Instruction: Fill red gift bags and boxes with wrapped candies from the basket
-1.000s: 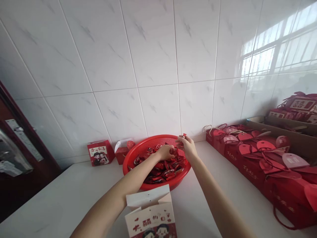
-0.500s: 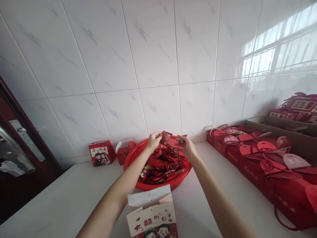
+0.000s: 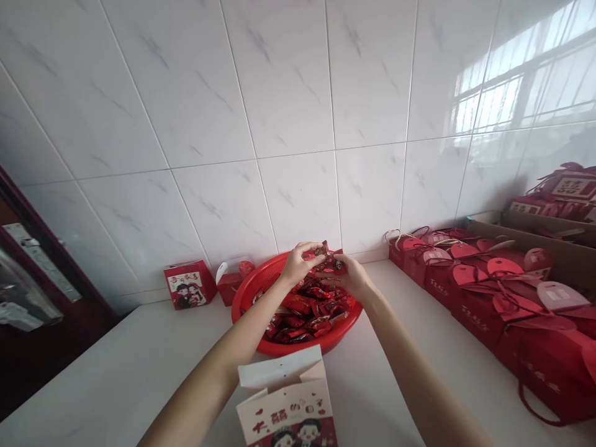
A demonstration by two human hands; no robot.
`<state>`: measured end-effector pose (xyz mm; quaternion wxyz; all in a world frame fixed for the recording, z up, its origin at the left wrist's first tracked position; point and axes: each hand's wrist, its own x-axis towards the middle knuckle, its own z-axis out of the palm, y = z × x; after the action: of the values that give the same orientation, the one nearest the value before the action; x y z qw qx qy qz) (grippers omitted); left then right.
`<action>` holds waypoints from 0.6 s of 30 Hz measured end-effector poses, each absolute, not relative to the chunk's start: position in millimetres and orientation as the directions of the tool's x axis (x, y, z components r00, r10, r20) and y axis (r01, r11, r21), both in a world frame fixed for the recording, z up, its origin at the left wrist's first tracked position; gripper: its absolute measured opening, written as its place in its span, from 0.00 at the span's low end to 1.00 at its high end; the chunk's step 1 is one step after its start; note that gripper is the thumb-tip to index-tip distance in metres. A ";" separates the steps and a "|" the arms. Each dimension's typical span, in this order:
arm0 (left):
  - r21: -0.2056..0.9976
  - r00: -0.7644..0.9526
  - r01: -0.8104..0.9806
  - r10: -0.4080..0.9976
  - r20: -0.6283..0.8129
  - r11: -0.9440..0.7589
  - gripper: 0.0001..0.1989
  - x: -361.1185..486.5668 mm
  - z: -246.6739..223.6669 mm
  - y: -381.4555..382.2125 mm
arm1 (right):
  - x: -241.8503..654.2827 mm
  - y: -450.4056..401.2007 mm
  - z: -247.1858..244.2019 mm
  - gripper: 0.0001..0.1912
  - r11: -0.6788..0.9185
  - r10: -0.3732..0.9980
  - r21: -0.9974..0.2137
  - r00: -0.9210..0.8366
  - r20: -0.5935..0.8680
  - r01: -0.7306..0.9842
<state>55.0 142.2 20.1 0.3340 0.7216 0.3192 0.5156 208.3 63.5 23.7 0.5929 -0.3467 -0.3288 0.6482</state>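
Both hands are up over the red basket [image 3: 254, 292] in the middle of the frame, meeting just above its far rim. The left hand [image 3: 298, 264] is pinching a small red candy packet [image 3: 321, 251] by its edge, and the right hand [image 3: 351, 279] is closed on another red packet [image 3: 336, 266] right next to it (the two packets look like they touch, hard to be sure). The basket sits on the white bench [image 3: 93, 379] against the tiled wall, full of the same red wrapped candies [image 3: 302, 313]. At the bottom centre an open gift box [image 3: 284, 397] with a cartoon couple stands just in front of the basket. More red gift boxes [image 3: 503, 298] line the right side, and a small one [image 3: 189, 284] sits left of the basket.
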 end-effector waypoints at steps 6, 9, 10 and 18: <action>0.859 0.389 0.062 0.804 0.449 -0.509 0.28 55.9 23.3 138.3 | 207.6 61.8 24.1 0.06 -0.042 0.998 -0.846 0.017 -0.060 -0.531; 0.870 0.444 0.038 0.788 0.425 -0.491 0.29 56.1 27.4 134.0 | 207.7 59.7 23.1 0.04 -0.018 1.000 -0.860 0.004 -0.023 -0.510; 0.874 0.461 0.034 0.784 0.416 -0.484 0.29 55.9 28.4 133.0 | 207.8 58.8 22.9 0.02 -0.008 1.000 -0.867 -0.010 -0.004 -0.497; 0.903 0.535 0.031 0.770 0.348 -0.429 0.28 48.5 36.9 126.0 | 209.1 56.7 19.3 0.03 0.039 0.998 -0.885 -0.022 0.055 -0.464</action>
<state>48.5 126.0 36.9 0.4616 0.7446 0.2687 0.4004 209.1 56.7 19.3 0.6082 -0.3453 -0.3866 0.6012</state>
